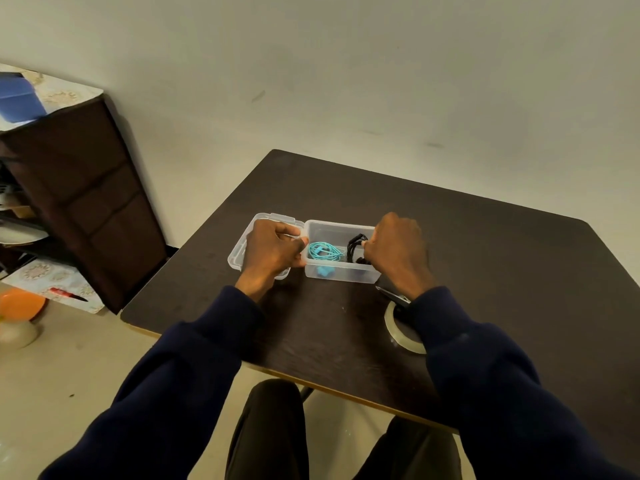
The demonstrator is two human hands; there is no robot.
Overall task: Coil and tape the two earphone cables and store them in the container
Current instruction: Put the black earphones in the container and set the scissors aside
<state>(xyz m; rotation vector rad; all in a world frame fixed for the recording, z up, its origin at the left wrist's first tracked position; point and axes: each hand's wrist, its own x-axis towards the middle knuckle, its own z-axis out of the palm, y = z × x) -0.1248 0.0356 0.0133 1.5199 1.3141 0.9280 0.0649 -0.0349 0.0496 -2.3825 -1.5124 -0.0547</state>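
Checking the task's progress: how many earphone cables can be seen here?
2. The turquoise cable lies coiled in the container, left side; the black cable is in its right side, held by the right hand. Part of it is hidden by that hand.

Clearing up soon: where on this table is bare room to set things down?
Bare: the far strip behind the container, and the near patch between the sleeves. Crowded: by the right hand, around the tape roll.

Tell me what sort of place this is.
Probably a plain room in a home: a dark table by a bare wall, a brown cabinet with plates on its shelves, and an orange bowl beside it.
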